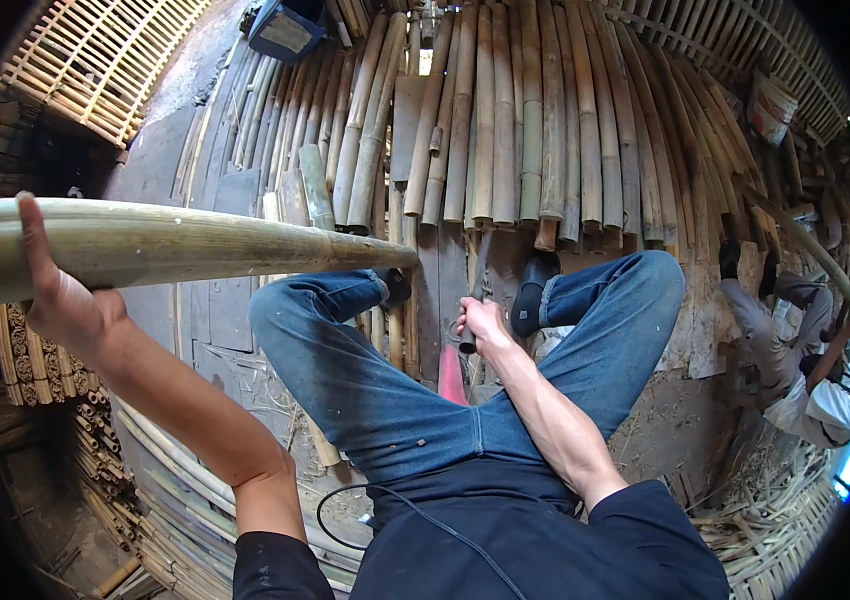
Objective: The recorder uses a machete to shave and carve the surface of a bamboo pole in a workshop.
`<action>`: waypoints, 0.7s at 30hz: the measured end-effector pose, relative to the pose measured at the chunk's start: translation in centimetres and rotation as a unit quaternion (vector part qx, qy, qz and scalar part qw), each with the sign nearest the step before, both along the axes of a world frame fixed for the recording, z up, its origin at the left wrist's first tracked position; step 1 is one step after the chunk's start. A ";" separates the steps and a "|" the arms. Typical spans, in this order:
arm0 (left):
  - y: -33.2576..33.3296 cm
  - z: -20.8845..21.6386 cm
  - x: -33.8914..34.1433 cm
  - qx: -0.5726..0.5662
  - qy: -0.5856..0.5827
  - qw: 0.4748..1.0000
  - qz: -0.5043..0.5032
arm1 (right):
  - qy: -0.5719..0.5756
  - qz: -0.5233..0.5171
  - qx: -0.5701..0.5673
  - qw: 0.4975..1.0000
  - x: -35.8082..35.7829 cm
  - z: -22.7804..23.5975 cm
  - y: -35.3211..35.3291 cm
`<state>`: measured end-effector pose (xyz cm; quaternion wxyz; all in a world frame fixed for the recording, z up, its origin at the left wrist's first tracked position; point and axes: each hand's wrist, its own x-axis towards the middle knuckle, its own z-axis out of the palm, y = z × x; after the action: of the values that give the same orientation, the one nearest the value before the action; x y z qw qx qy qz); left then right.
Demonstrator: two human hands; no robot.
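Head view: one half-curled left hand [77,308], most fingers hidden, held one bamboo pole [215,240] at nine o'clock; one right hand [486,323] closed around one bladed tool [484,264] near centre, tip indistinct. At three o'clock, one co-worker [811,404] was hard to make out.

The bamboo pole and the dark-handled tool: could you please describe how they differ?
The bamboo pole is thick and pale; the dark-handled tool is slimmer. The pole stretches sideways from the left hand; the tool points forward from the right hand. Each is held in one hand.
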<state>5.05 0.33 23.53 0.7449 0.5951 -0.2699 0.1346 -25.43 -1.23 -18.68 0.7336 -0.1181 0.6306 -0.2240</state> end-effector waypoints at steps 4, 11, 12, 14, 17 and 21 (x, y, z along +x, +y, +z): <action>1.1 -0.7 0.7 0.066 -0.094 0.983 -0.141 | 0.086 0.162 -0.173 0.968 0.5 5.8 0.6; -3.1 -2.0 1.1 -0.004 -0.027 0.993 -0.112 | 0.090 0.281 -0.381 0.876 1.4 11.4 -0.4; -3.7 -2.0 0.7 -0.030 -0.031 0.997 -0.071 | 0.087 0.275 -0.411 0.865 1.7 11.9 0.0; -4.6 -1.9 -0.2 -0.020 -0.034 0.999 0.011 | 0.057 0.263 -0.447 0.853 2.8 12.8 0.7; -5.5 -1.8 -1.2 -0.015 -0.042 0.996 0.077 | 0.024 0.220 -0.503 0.836 4.0 13.6 2.3; -5.2 -2.5 -2.1 -0.012 -0.098 0.992 0.074 | 0.034 0.252 -0.492 0.833 4.3 11.1 3.4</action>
<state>2.99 -4.82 20.99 0.7099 0.5884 -0.2951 0.2504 -21.12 2.19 -7.55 0.5874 -0.6259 0.4102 -0.3082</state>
